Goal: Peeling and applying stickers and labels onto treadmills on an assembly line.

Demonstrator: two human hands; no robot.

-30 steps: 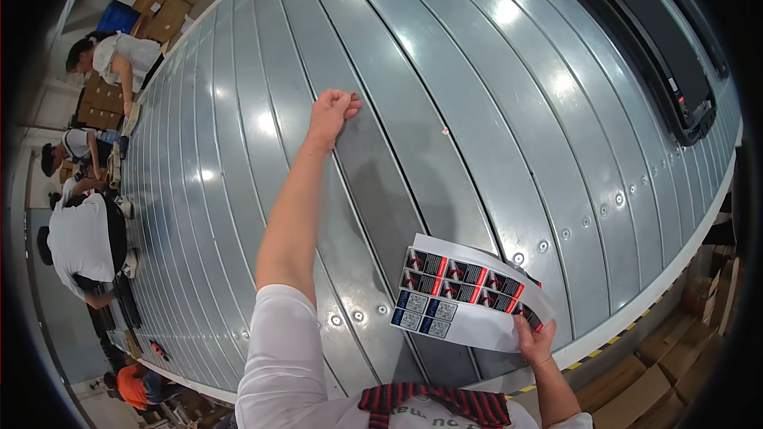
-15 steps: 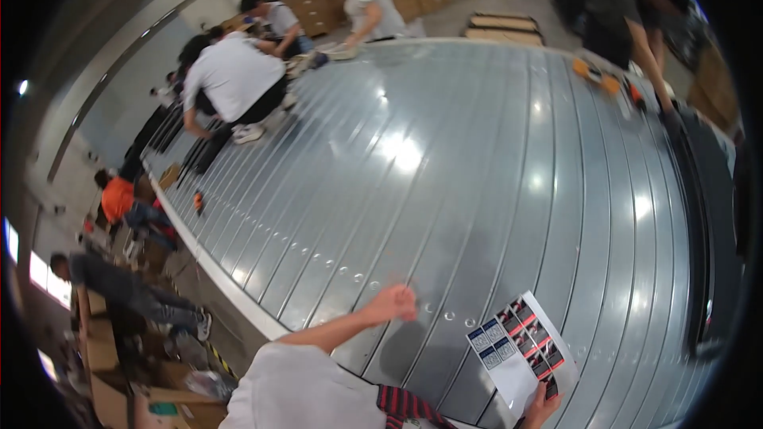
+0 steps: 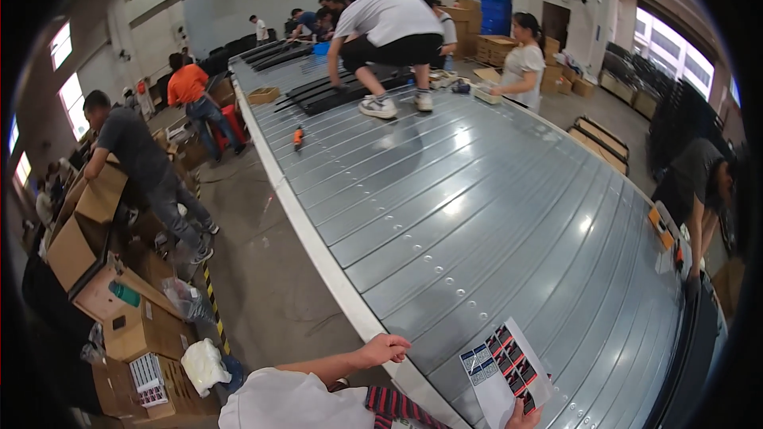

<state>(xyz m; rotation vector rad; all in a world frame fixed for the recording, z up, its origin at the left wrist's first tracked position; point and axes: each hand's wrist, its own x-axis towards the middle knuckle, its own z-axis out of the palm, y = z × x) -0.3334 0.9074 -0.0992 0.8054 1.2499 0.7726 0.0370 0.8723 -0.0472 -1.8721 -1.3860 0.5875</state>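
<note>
Left hand point(image 3: 384, 347): fingers curled, resting on the near edge of the grey ribbed panel point(image 3: 493, 214).
Right hand point(image 3: 524, 417): gripping the sticker sheet point(image 3: 505, 369) above that panel.

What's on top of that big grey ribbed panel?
On the grey ribbed panel a person crouches at the far end, with a small orange tool nearby. Close by, the left hand rests on its edge. The sticker sheet covers the part beneath it.

Left hand point(image 3: 384, 347) rests on the near edge of the grey ribbed panel point(image 3: 493, 206). Right hand point(image 3: 524, 415) holds a sticker sheet point(image 3: 505, 369) over the panel's near end. Person crouching point(image 3: 389, 28) on its far end; cardboard boxes point(image 3: 95, 230) left of it.
</note>
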